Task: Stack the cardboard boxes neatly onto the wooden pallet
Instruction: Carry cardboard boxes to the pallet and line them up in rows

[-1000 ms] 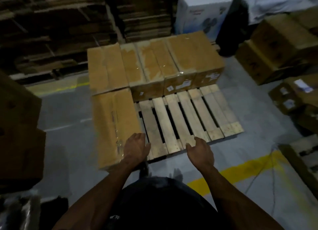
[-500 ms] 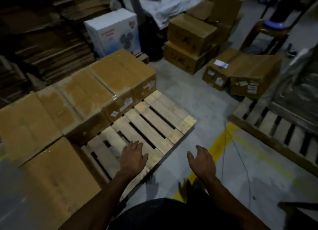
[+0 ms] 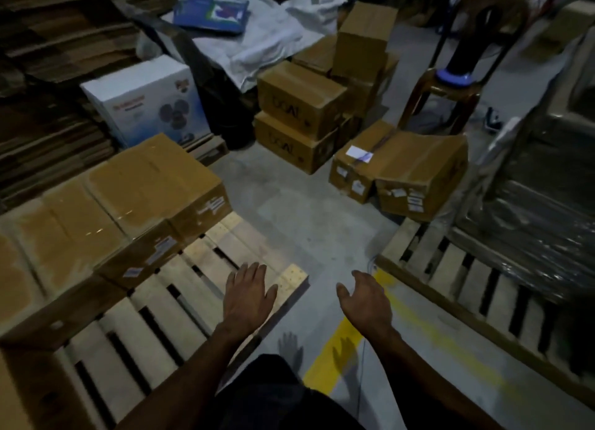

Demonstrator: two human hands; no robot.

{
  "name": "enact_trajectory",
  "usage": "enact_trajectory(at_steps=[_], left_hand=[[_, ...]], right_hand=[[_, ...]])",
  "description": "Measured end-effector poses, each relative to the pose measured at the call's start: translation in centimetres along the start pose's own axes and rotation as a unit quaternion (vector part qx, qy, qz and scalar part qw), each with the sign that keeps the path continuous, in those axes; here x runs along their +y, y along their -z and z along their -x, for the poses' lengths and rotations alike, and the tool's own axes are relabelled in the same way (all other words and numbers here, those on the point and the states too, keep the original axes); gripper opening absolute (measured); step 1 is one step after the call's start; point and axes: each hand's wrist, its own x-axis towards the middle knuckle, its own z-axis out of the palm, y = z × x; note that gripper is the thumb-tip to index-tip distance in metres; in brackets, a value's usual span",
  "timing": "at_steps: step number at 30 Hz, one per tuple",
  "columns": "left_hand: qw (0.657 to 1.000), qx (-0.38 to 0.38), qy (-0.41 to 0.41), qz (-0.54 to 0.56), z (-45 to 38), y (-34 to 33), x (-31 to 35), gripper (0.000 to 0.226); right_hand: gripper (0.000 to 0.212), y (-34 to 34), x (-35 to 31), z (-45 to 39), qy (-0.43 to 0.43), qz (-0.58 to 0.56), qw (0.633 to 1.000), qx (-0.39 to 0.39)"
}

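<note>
A wooden pallet (image 3: 180,304) lies on the floor at the lower left, its near slats bare. A row of taped cardboard boxes (image 3: 145,188) sits along its far side, and another box (image 3: 19,394) shows at the bottom-left edge. My left hand (image 3: 246,296) hovers flat, fingers spread, over the pallet's near right corner and holds nothing. My right hand (image 3: 365,301) is out over the concrete floor, fingers relaxed, empty. Loose cardboard boxes (image 3: 415,169) lie on the floor ahead to the right, beside a stacked pair of boxes (image 3: 299,107).
A second pallet (image 3: 476,288) with a plastic-wrapped load (image 3: 547,204) stands at the right. A yellow floor line (image 3: 335,355) runs between the pallets. A white fan box (image 3: 148,101), flattened cardboard stacks (image 3: 48,75) and a chair (image 3: 450,82) stand farther back.
The view has swung right, from the pallet's boxes toward the loose boxes on the floor. My left hand has come off the box at the pallet's left side; both hands stay empty.
</note>
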Motion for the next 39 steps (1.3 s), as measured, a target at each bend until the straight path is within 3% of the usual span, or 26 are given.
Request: enact_trajectory(at_steps=[4,16,19,23,28,34,36,39], left_hand=[[1.0,-0.011,0.003,0.005,-6.8,-0.3,3.9,0.072],[0.998,-0.046,0.039,0.022,-33.7,-0.3,11.2,0.103],[0.997,-0.052,0.045,0.014,-39.3,1.9,12.8,0.093],[0.997,-0.048,0.057,0.006,-45.3,3.6,14.9,0.102],[0.995,-0.05,0.084,-0.002,-53.8,3.8,16.5,0.098],[0.99,-0.05,0.13,-0.011,-67.2,5.7,19.8,0.086],[0.989,-0.038,0.141,-0.012,-71.9,7.2,21.5,0.079],[0.989,-0.016,0.15,-0.005,-78.2,9.5,23.6,0.078]], right_hand=[[0.063,3.0,1.2,-6.6,-0.004,0.002,1.0,0.0],[0.063,11.0,2.1,-32.6,-0.013,0.012,0.997,-0.072],[0.063,13.6,0.9,-38.1,-0.018,0.0,0.996,-0.084],[0.065,16.0,-0.3,-45.3,-0.017,0.007,0.996,-0.09],[0.062,18.2,-1.1,-55.7,-0.003,0.021,0.996,-0.083],[0.058,22.7,-1.9,-70.6,0.031,-0.006,0.991,-0.132],[0.064,24.6,-2.3,-75.2,0.042,-0.001,0.993,-0.108],[0.058,28.3,-3.7,-80.9,0.051,0.001,0.993,-0.109]])
